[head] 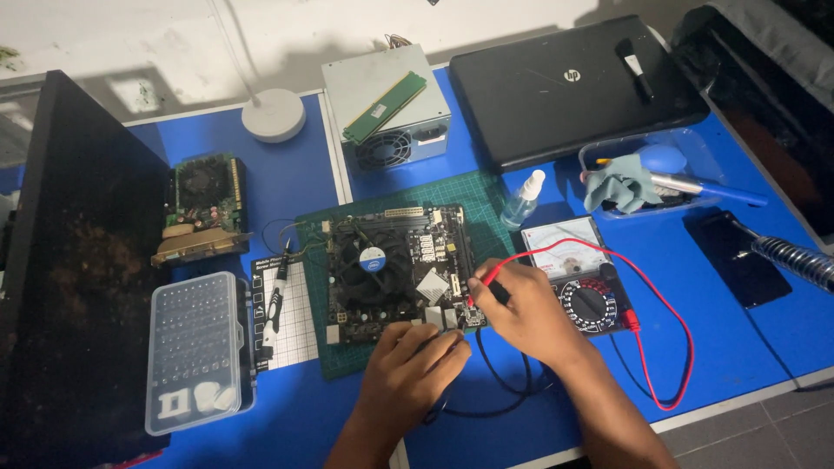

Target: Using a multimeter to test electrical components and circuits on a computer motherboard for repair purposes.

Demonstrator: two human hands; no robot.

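Observation:
A small motherboard (395, 269) with a round cooler fan lies on a green cutting mat (478, 195). My right hand (526, 308) pinches a red probe (488, 280), tip at the board's right edge. Its red lead loops to an analog multimeter (578, 274) lying just to the right. My left hand (417, 369) rests at the board's near edge with fingers curled over what seems to be the black probe, mostly hidden; a black lead (495, 382) trails from under it.
A dark computer case (78, 260) fills the left. A clear bit case (193, 347), screwdriver (276, 300), graphics card (204, 208), power supply (387, 108) with a RAM stick, closed laptop (573, 87), spray bottle (523, 200), tool tray (660, 169), phone (737, 256).

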